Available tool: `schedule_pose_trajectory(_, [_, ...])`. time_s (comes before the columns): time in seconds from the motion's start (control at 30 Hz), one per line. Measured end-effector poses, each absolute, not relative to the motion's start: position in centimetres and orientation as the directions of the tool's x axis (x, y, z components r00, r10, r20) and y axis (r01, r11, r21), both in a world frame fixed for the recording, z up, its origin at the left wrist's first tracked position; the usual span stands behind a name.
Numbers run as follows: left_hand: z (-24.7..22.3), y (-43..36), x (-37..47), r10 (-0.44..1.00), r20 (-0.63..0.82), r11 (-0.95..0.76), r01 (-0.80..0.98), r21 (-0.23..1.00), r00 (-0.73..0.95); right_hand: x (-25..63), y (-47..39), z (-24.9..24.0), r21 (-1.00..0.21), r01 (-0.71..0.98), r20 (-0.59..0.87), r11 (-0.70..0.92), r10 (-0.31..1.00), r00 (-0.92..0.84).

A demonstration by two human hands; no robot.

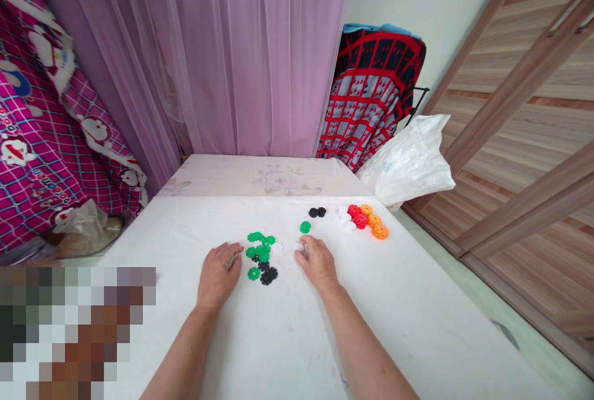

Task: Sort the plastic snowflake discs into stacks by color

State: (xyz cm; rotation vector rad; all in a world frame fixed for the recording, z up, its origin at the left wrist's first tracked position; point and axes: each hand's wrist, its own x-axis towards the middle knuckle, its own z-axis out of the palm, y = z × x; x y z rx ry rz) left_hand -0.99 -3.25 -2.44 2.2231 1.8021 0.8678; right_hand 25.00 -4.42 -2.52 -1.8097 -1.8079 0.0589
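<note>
Between my hands lies a loose pile of notched plastic discs: green discs, black discs and a few white discs at its edge. My left hand rests on the table just left of the pile, fingers pointing toward it, with a gap between thumb and forefinger. To the right of the pile, my right hand pinches a white disc between thumb and fingers, close above the tabletop. Just beyond those fingertips sits a small group of green discs.
Farther back are black discs. At the right lie white discs, red discs and orange discs. A white plastic bag stands past the right edge of the white-covered table. A purple curtain hangs behind.
</note>
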Motion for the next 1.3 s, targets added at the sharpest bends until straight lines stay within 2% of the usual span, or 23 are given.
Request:
schedule_pose_trajectory(0.47, [-2.1, -3.5, -0.6, 0.944, 0.313, -0.25, 0.846, 0.47, 0.104, 26.2, -4.5, -3.5, -0.381, 0.925, 0.397, 0.012, 0.905, 0.152])
schedule_pose_trajectory(0.67, [-1.8, -3.6, -0.4, 0.95, 0.297, -0.232, 0.85, 0.473, 0.094, 23.9, -4.9, -2.0, -0.38, 0.91, 0.462, 0.167, 0.886, 0.03])
schedule_pose_trajectory(0.77, [-1.7, -3.6, -0.3, 0.951, 0.293, -0.232, 0.851, 0.471, 0.097, 21.8, -4.6, -1.5, -0.377, 0.903, 0.416, 0.207, 0.909, -0.035])
schedule_pose_trajectory(1.0, [-1.8, -3.6, -0.3, 0.945, 0.31, -0.243, 0.852, 0.463, 0.102, 20.0, -3.2, -1.9, -0.385, 0.905, 0.35, 0.181, 0.936, -0.039])
schedule_pose_trajectory(1.2, [-1.9, -3.5, -0.4, 0.942, 0.318, -0.248, 0.855, 0.455, 0.105, 20.7, -3.5, -2.7, -0.404, 0.894, 0.484, 0.193, 0.874, 0.03])
schedule_pose_trajectory(1.3, [-2.0, -3.5, -0.5, 0.944, 0.315, -0.245, 0.856, 0.456, 0.102, 23.4, -4.0, -3.0, -0.462, 0.874, 0.554, 0.151, 0.819, 0.151])
